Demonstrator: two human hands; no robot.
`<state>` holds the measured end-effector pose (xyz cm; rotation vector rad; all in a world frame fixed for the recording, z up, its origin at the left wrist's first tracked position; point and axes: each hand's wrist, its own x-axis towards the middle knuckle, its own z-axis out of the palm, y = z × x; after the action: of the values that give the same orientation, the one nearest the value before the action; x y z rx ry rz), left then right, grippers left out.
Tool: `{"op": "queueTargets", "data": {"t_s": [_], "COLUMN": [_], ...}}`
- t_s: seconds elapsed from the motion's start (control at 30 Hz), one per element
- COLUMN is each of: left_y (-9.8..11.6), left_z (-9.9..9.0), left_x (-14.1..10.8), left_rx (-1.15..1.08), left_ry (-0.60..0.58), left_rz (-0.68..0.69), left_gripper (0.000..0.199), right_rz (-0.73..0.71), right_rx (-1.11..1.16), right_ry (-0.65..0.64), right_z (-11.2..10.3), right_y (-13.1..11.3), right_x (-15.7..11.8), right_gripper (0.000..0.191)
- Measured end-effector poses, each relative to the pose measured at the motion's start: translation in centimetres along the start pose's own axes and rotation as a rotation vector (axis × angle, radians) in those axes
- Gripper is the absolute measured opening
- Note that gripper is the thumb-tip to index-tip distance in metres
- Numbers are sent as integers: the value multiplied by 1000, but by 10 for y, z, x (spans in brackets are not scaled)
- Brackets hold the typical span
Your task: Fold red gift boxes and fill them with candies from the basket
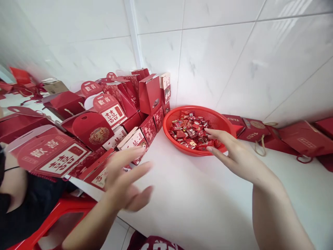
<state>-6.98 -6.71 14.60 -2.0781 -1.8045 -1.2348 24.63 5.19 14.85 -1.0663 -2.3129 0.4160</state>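
My right hand (230, 147) reaches over the right rim of a red plastic basket (169, 139), its fingers apart and pointing at the candies. Inside the basket lies a heap of small red-wrapped candies (191, 129). In the air above the white table (179, 194), my left hand (130, 180) is slightly blurred, fingers spread, with nothing in it. Close beyond its fingertips stand red and white gift boxes (136, 140) with double-happiness characters, packed side by side. Whether my right fingertips touch any candy, I cannot tell.
More red boxes (256, 129) with cord handles line the wall at right. White marbled tiles (208, 62) rise behind the table. A person in dark clothing (28, 205) sits at the left edge beside a red plastic stool (65, 208).
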Motion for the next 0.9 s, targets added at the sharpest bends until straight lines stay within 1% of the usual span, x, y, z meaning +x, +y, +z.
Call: {"op": "queueTargets", "data": {"t_s": [0.03,0.07,0.1,0.17,0.23,0.27,0.33,0.4,0.43,0.5,0.57,0.67,0.73,0.8,0.9], "left_y": [8,15,21,28,26,22,11,-1,-6,-13,-16,-17,-16,-15,-14], "left_z": [23,43,60,86,101,106,116,127,134,147,159,168,170,171,172], "left_x": [9,21,36,70,103,116,134,141,142,141,140,140,142,142,141], "left_rx": [-40,-79,-107,-168,-229,-228,-164,-93,-73,-55,-20,45,87,123,158], "left_ry": [-49,-114,-167,-194,-241,-300,-493,-691,-768,-875,-957,-1023,-1044,-1057,-1067], "left_rz": [112,266,360,319,258,224,149,103,101,120,131,138,143,149,154], "left_gripper": [49,42,39,35,30,29,33,34,33,29,31,40,43,43,43], "right_rz": [10,25,47,114,200,242,310,345,349,334,318,330,334,321,309], "right_rx": [-17,-36,-57,-102,-137,-144,-134,-94,-67,-21,-8,-30,-34,-23,-1], "right_ry": [28,57,85,129,142,133,86,14,-24,-104,-191,-301,-334,-340,-303], "right_z": [-2,-5,-6,-8,-8,-8,-7,-6,-5,0,9,24,30,30,21], "right_y": [3,7,12,23,34,40,50,59,63,70,77,88,94,97,98], "right_x": [1,1,2,5,8,9,14,20,24,34,46,63,70,71,67], "right_gripper": [44,41,39,37,36,36,35,32,30,27,29,35,32,25,21]}}
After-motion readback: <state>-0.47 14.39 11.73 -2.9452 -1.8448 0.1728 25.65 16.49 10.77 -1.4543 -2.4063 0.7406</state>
